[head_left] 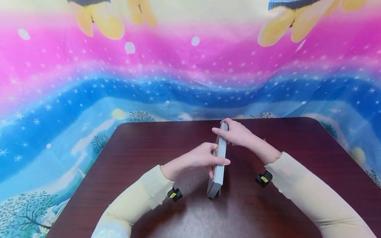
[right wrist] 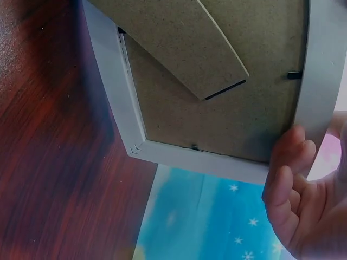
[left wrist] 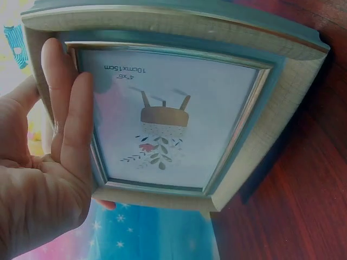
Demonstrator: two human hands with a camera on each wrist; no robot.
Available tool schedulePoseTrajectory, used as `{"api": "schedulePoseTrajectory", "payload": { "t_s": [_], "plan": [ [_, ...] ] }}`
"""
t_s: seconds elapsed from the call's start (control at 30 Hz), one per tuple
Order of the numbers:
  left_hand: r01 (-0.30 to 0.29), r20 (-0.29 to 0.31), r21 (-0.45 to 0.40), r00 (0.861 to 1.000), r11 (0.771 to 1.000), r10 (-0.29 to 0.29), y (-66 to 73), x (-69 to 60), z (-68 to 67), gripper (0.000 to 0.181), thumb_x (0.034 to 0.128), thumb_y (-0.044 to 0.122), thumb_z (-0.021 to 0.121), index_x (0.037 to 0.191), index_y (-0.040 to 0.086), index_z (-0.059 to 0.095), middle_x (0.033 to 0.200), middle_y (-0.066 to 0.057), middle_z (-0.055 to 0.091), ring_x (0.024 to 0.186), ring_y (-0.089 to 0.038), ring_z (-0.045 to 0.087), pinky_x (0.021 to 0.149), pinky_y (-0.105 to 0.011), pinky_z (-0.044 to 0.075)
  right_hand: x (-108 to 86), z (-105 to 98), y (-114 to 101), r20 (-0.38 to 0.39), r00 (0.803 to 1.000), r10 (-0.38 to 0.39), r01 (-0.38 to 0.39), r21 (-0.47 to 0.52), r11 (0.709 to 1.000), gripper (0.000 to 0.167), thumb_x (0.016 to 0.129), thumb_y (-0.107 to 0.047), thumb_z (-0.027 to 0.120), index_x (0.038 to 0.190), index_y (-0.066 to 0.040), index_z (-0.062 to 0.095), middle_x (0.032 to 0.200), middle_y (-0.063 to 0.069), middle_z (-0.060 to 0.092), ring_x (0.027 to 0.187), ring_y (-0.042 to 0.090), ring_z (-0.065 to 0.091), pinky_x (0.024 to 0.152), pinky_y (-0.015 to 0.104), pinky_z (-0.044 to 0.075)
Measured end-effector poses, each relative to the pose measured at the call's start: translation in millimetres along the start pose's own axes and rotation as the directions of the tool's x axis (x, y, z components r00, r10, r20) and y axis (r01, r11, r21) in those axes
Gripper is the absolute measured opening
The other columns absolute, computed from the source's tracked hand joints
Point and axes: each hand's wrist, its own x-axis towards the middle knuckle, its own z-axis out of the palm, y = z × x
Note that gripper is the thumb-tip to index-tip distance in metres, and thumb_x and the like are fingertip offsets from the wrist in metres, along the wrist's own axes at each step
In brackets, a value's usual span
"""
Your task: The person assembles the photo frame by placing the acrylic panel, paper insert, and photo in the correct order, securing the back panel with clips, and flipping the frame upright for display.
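A picture frame (head_left: 219,173) stands on its side edge, seen nearly edge-on in the head view; I cannot tell whether it touches the table. My left hand (head_left: 200,157) grips its upper edge nearer me, thumb across the edge and fingers on the glass side. My right hand (head_left: 238,133) holds the far upper corner. In the left wrist view the front (left wrist: 168,116) shows a beige and teal border round a printed plant picture, upside down. The right wrist view shows the brown backing board (right wrist: 217,124) with a stand leg (right wrist: 184,49) and small black tabs.
The dark red-brown table (head_left: 143,142) extends on both sides of the frame. Behind it hangs a pink and blue cloth (head_left: 178,76) printed with snowflakes. Small black devices (head_left: 264,179) are worn at both sleeve cuffs.
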Motion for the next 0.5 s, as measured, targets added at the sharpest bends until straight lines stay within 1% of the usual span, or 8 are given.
{"api": "schedulePoseTrajectory", "payload": {
  "t_s": [0.07,0.17,0.23,0.3,0.4,0.5],
  "plan": [
    [-0.005,0.0,0.012,1.0,1.0,0.005,0.2,-0.1,0.6,0.028,0.0881,0.021,0.074,0.096,0.002,0.055,0.069,-0.017,0.066,0.047,-0.026,0.063,0.054,-0.041,0.055,0.5,1.2,0.2,0.001,1.0,0.011,-0.011,-0.019,1.0,0.071,0.092,-0.052,0.057,0.137,0.0,0.041,0.076,0.011,0.06,0.055,0.019,0.057,0.053,0.033,0.05],
    [-0.011,-0.007,0.033,1.0,0.999,0.011,0.4,-0.3,2.0,0.029,0.0877,0.022,0.074,0.097,0.003,0.055,0.069,-0.017,0.066,0.047,-0.026,0.063,0.053,-0.039,0.055,0.7,2.0,0.8,-0.01,1.0,-0.003,0.003,-0.011,1.0,0.063,0.093,-0.045,0.059,0.133,0.002,0.044,0.082,0.013,0.059,0.056,0.019,0.056,0.052,0.033,0.049],
    [-0.017,-0.008,0.046,1.0,0.999,0.017,0.3,0.2,2.5,0.029,0.0878,0.023,0.074,0.097,0.003,0.055,0.069,-0.017,0.066,0.047,-0.027,0.063,0.053,-0.038,0.055,0.3,1.8,1.1,-0.022,1.0,-0.01,0.01,0.015,1.0,0.057,0.094,-0.037,0.059,0.131,0.003,0.044,0.089,0.016,0.059,0.053,0.02,0.055,0.05,0.033,0.049],
    [-0.018,-0.008,0.061,1.0,0.998,0.019,0.6,0.8,2.9,0.03,0.088,0.024,0.074,0.097,0.004,0.054,0.066,-0.017,0.065,0.046,-0.026,0.062,0.054,-0.041,0.055,-0.1,1.7,1.3,-0.037,0.999,-0.016,0.018,0.043,0.999,0.05,0.094,-0.031,0.058,0.129,0.004,0.045,0.097,0.02,0.059,0.05,0.02,0.054,0.049,0.034,0.049],
    [-0.004,-0.009,0.061,1.0,0.998,0.005,0.4,2.2,3.3,0.03,0.0888,0.024,0.073,0.093,0.004,0.052,0.061,-0.018,0.063,0.043,-0.023,0.059,0.053,-0.044,0.054,-0.2,2.8,2.4,-0.059,0.998,-0.015,0.02,0.085,0.996,0.047,0.094,-0.026,0.056,0.129,0.004,0.045,0.108,0.026,0.057,0.048,0.021,0.054,0.048,0.036,0.05],
    [0.012,-0.021,0.041,1.0,0.999,-0.011,-0.9,2.9,4.0,0.03,0.0897,0.025,0.072,0.087,0.004,0.05,0.058,-0.017,0.061,0.041,-0.021,0.057,0.051,-0.043,0.054,0.0,4.3,5.2,-0.085,0.996,-0.022,0.032,0.118,0.993,0.047,0.093,-0.024,0.055,0.129,0.005,0.046,0.111,0.028,0.057,0.051,0.021,0.057,0.048,0.036,0.052]
  ]
}}
